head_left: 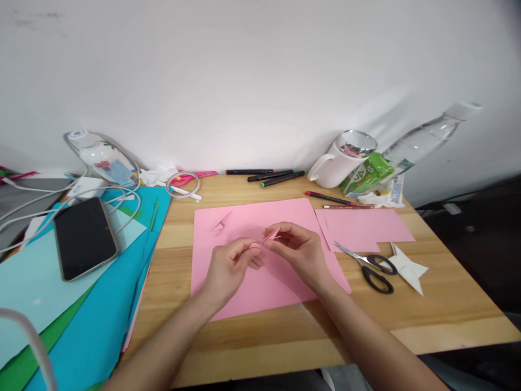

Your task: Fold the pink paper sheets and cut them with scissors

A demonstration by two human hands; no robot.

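Between my two hands is a small piece of folded pink paper (pixel 270 237), held above a large pink sheet (pixel 260 296). My left hand (pixel 230 266) pinches its left end between thumb and fingers. On the other side, my right hand (pixel 299 250) grips the pointed part with thumb and forefinger. The fingers cover much of the folds. Another small folded pink paper piece (pixel 221 222) lies on the sheet, up and to the left of my hands.
Black-handled scissors (pixel 368 266) and a white folded paper star (pixel 408 267) lie right, near pink paper pieces (pixel 362 228). Markers (pixel 277 176), a white mug (pixel 340 160) and a plastic bottle (pixel 427 138) line the wall. A phone (pixel 84 239) rests on coloured paper (pixel 109 309) at left.
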